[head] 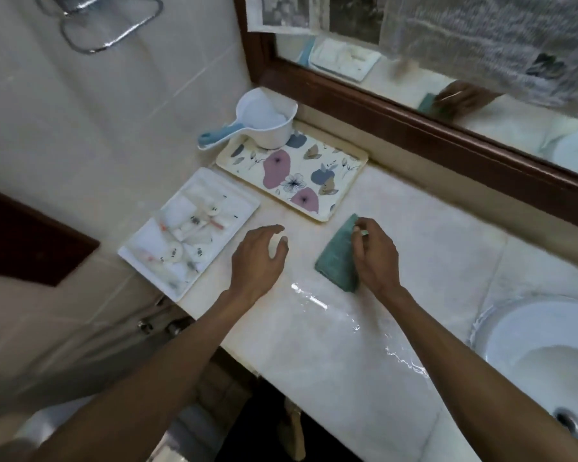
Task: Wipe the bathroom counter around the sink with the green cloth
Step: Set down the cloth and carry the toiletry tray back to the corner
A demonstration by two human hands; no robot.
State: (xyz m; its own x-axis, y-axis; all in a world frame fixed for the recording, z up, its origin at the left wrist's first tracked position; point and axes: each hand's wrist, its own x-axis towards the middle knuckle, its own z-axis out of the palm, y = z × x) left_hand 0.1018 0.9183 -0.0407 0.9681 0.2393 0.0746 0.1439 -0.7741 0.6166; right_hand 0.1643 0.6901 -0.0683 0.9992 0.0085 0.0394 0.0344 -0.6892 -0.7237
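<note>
A folded green cloth (336, 256) lies flat on the pale marble counter (431, 235), left of the white sink (528, 355). My right hand (376, 258) rests over the cloth's right edge, with its fingertips pinching the far corner. To the left of the cloth, my left hand (259, 258) hovers just above the counter, fingers curled apart and holding nothing. A wet, shiny streak (347, 321) runs across the counter between the cloth and the sink.
A floral tray (334, 171) sits at the back by the mirror frame (414, 128), with a white scoop (264, 123) on its far corner. A white tray (234, 198) of toiletries overhangs the counter's left end. Tiled wall on the left.
</note>
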